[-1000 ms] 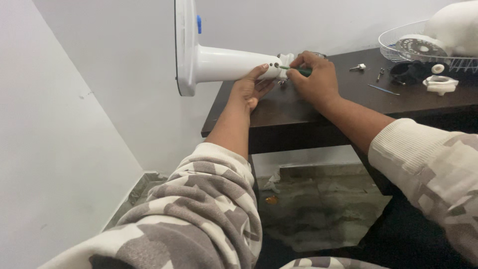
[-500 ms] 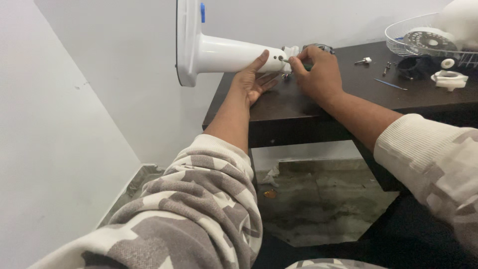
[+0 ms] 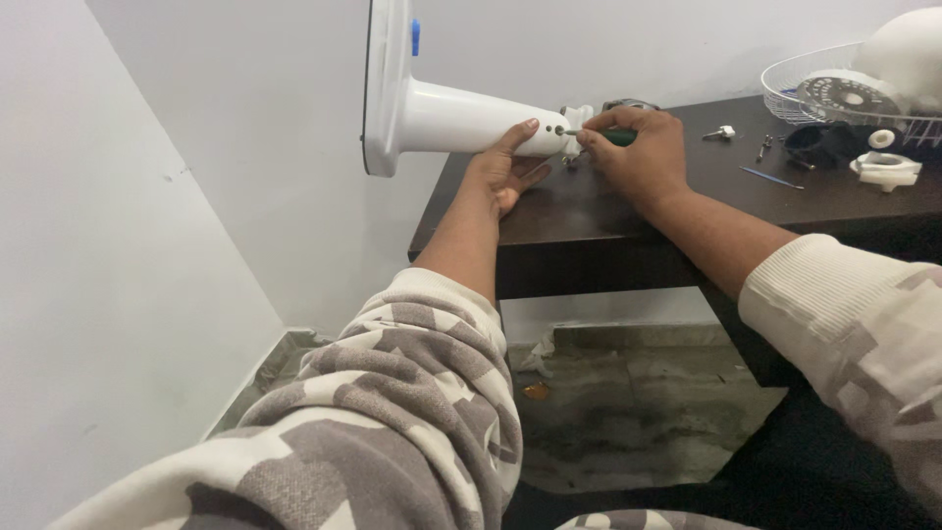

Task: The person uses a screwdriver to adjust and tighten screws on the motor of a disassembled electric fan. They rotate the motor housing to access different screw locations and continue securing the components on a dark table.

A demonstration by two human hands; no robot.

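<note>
A white fan stand (image 3: pixel 461 116), with its round base at the left and a tapered column, lies on its side over the left end of a dark table (image 3: pixel 589 221). My left hand (image 3: pixel 505 167) cups the narrow end of the column from below, thumb on top. My right hand (image 3: pixel 638 152) grips a green-handled screwdriver (image 3: pixel 613 136). The screwdriver's tip points left into the end of the column. Both arms wear patterned beige and grey sleeves.
At the table's right end sit a white wire fan guard (image 3: pixel 834 93), a white dome-shaped housing (image 3: pixel 908 54), a small white ring part (image 3: pixel 886 169), a dark part (image 3: pixel 819 142) and loose screws (image 3: pixel 721 132). White walls close in at the left and behind. Bare floor (image 3: pixel 628 412) shows below.
The view has shifted a little. My right hand has drawn back slightly from the column's end, so the green screwdriver handle shows more. My left hand keeps its hold under the column.
</note>
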